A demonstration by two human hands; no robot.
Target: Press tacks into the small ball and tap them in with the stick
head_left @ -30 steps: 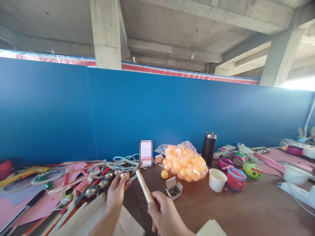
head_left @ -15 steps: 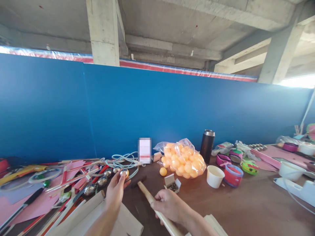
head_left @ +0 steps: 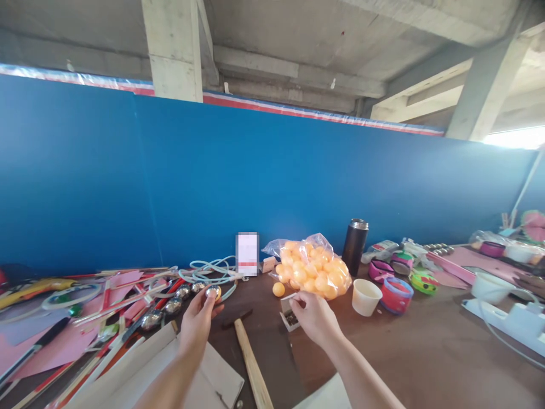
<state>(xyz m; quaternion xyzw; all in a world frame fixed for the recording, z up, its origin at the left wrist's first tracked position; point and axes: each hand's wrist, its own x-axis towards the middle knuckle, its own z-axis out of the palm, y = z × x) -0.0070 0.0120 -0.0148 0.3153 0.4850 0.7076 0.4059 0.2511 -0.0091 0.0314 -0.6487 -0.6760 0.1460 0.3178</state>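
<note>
My left hand is closed around a shiny silver ball, held between thumb and fingers. Next to it is a row of similar shiny balls. My right hand reaches over a small open cardboard box of tiny dark metal pieces, perhaps tacks. Its fingers are pinched together at the box's right side; anything between them is hidden. A hammer with a wooden handle lies on the table between my two forearms, touched by neither hand.
Behind the small box sits a clear bag of orange balls, with one loose orange ball. A black bottle, a paper cup and coloured bands stand rightward. Paper, sticks and tubing clutter the left. A blue partition rises behind.
My right hand has let go of the hammer, which now lies on the table, and has moved up to the small box. My left hand still holds the silver ball.
</note>
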